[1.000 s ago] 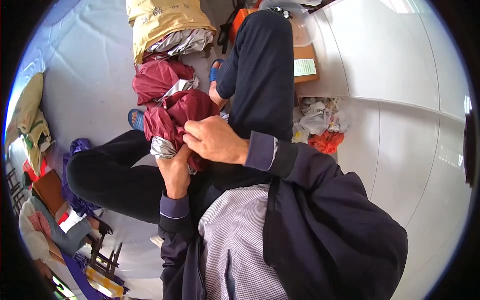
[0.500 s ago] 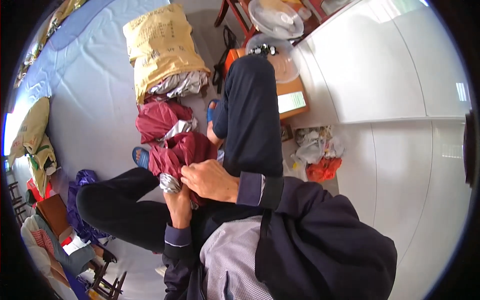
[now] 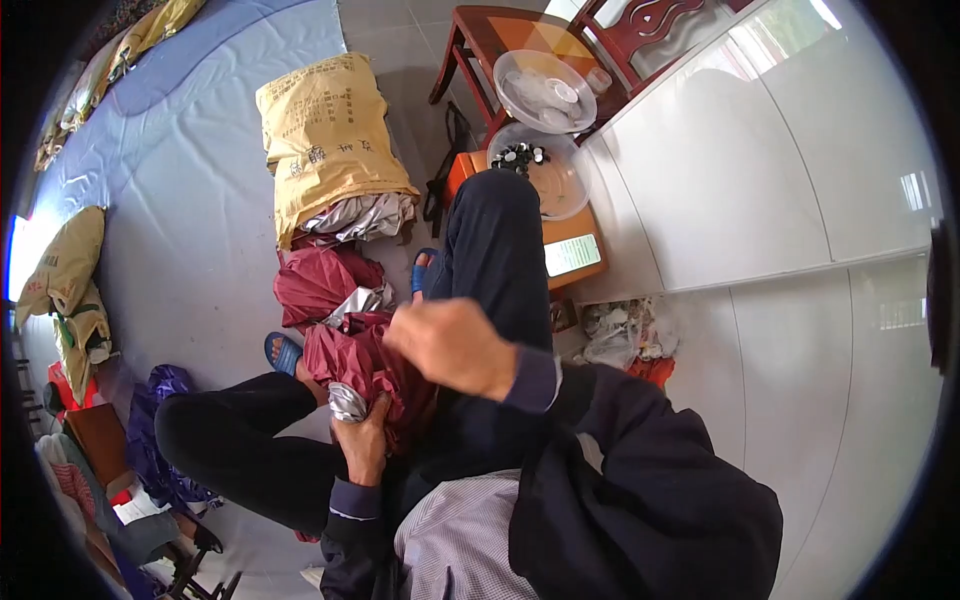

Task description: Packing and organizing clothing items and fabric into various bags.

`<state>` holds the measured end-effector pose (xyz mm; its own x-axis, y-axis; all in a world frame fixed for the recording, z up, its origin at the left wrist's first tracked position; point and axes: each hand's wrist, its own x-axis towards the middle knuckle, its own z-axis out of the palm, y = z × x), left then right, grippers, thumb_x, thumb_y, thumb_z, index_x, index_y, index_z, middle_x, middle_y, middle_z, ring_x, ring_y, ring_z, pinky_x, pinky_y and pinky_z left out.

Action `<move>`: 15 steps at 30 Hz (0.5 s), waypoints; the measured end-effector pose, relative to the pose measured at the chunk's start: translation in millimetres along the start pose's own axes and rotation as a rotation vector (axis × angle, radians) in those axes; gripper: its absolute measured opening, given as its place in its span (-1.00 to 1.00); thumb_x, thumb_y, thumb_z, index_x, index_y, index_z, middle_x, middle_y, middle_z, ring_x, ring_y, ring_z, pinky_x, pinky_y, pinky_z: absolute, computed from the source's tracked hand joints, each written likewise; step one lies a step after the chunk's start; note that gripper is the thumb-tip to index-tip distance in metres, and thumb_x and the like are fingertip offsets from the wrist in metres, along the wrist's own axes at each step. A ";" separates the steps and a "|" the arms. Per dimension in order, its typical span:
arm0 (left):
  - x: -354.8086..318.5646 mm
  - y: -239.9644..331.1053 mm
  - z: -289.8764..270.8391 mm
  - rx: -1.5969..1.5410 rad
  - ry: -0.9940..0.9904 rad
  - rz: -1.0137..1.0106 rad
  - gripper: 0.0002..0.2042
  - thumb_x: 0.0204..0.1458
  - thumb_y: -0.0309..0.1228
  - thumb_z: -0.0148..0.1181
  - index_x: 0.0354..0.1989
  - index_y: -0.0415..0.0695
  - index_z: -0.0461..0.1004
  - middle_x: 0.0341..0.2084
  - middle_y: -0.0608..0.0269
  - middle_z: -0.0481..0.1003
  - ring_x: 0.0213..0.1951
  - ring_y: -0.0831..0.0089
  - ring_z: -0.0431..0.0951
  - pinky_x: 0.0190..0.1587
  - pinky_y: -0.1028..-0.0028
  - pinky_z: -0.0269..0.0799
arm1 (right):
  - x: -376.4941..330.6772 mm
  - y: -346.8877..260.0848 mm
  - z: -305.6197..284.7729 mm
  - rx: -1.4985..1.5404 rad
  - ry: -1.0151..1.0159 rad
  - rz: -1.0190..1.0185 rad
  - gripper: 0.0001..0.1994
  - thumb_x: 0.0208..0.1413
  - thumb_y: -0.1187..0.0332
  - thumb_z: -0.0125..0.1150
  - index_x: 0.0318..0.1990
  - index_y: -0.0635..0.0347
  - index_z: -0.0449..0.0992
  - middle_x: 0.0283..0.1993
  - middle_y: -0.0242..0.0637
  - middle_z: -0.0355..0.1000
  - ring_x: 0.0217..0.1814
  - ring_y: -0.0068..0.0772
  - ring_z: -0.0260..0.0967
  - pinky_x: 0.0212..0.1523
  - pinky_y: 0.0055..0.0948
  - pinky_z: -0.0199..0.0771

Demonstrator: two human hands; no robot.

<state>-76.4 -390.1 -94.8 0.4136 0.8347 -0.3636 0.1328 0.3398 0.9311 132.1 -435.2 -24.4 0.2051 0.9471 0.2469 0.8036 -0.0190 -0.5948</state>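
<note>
Maroon cloth with a silver lining [image 3: 325,285] lies bunched on the floor and runs up between my knees. My left hand [image 3: 362,440] is closed on its near end, where a rolled silver edge [image 3: 348,402] shows beside the thumb. Just above the cloth is my right hand [image 3: 455,345], its fingers curled together and smeared by motion. Whether a small thing is pinched in it cannot be made out. From a yellow sack [image 3: 330,140] lying ahead of me, more silver and maroon cloth spills toward my feet.
To the right, a clear bowl [image 3: 570,190] with small black and white pieces stands on an orange box [image 3: 590,245]. Another clear bowl [image 3: 545,90] rests on a wooden chair [image 3: 490,40]. Plastic bags [image 3: 620,335] lie by the white tiled surface; a purple cloth [image 3: 160,430] lies left.
My right hand has lifted off the cloth and moved up and right. My left hand keeps its hold, slightly lower in view. The view has shifted a little.
</note>
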 end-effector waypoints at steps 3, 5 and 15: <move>2.5 -8.1 -9.7 -0.009 -0.020 -0.047 -0.54 -0.04 -0.61 0.36 0.09 -0.28 0.43 -0.04 0.19 0.54 -0.05 0.36 0.55 0.07 0.37 0.44 | 40.1 48.5 -57.9 -0.095 0.288 -0.006 -0.92 0.16 0.38 0.22 -0.31 0.17 0.55 -0.39 -0.18 0.49 -0.32 -0.12 0.52 -0.31 -0.28 0.51; 2.4 -8.6 -11.3 0.011 -0.011 -0.045 -0.53 -0.03 -0.61 0.36 0.11 -0.29 0.42 -0.02 0.17 0.54 -0.03 0.34 0.55 0.09 0.36 0.43 | 66.4 97.9 -89.0 -0.078 0.455 0.187 -0.90 0.18 0.40 0.20 -0.29 0.22 0.56 -0.51 -0.18 0.49 -0.48 -0.26 0.50 -0.40 -0.34 0.46; 8.3 -16.7 -9.1 0.031 -0.032 -0.062 -0.50 -0.03 -0.63 0.33 0.15 -0.28 0.39 0.01 0.15 0.53 0.00 0.31 0.55 0.13 0.33 0.41 | 135.6 363.4 -177.7 -0.616 0.428 0.317 -0.86 0.01 0.38 0.24 -0.28 0.14 0.65 -0.27 0.04 0.58 -0.13 0.08 0.55 -0.08 -0.05 0.52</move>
<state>-83.4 -384.9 -113.6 0.4320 0.7982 -0.4198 0.1864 0.3764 0.9075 551.2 -370.5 -71.2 0.5698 0.6648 0.4831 0.8091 -0.5566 -0.1885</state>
